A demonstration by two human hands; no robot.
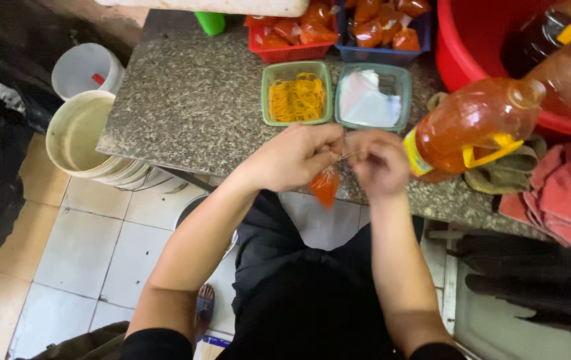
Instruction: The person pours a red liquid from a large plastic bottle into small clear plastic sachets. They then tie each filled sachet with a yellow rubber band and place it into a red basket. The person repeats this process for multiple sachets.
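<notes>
My left hand [299, 157] pinches the top of a small plastic pouch of orange-red sauce [325, 187], which hangs below my fingers at the granite counter's front edge. Beside it, my right hand [380, 162] pulls a thin rubber band stretched tight from the neck of the pouch. Just beyond my hands stand a green tray of yellow rubber bands [297, 99] and a green tray of clear plastic bags [372, 99].
A big plastic bottle of orange oil [472, 127] lies right of my hand, by red cloths [565, 190]. Red [285, 52] and blue [382, 53] baskets of filled pouches stand at the back. A red basin [472, 40] sits back right. Buckets [79, 130] stand on the tiled floor, left.
</notes>
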